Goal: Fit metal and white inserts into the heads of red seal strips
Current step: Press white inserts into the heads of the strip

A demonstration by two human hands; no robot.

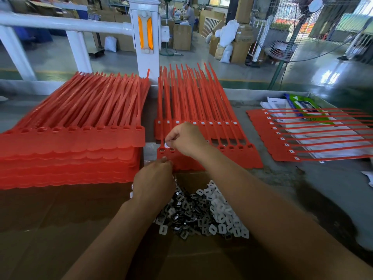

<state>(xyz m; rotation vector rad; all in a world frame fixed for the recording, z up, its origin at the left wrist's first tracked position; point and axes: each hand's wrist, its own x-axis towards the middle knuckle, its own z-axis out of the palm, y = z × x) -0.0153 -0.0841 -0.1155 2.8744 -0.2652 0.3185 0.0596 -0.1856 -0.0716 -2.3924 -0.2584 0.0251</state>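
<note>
My right grip [186, 138] is pinched on one white insert [167, 145]. It hangs just above the first head [161, 150] at the left end of the middle sheet of red strips [201, 110]. The hole in that head is right under the insert, a little toward me. So I think the next move is a small push down, not a reach.

The strips run long ways from me toward the far edge of the bench [282, 178]. Their heads sit in a row on the near side, going left to right.

My left grip [154, 178] sits at the near edge of the same sheet, with its finger ends on the red by that first head. I cannot tell if it pinches the sheet or only presses on it. It is the grip nearer the pile of inserts [201, 211], which lies just beside it on the cardboard [60, 229] at the near edge.

A tall stack of red strips [70, 142] stands close on the left, with only a thin gap of bench between. Another red sheet [268, 138] lies well apart on the right, so there is more room that way.
</note>
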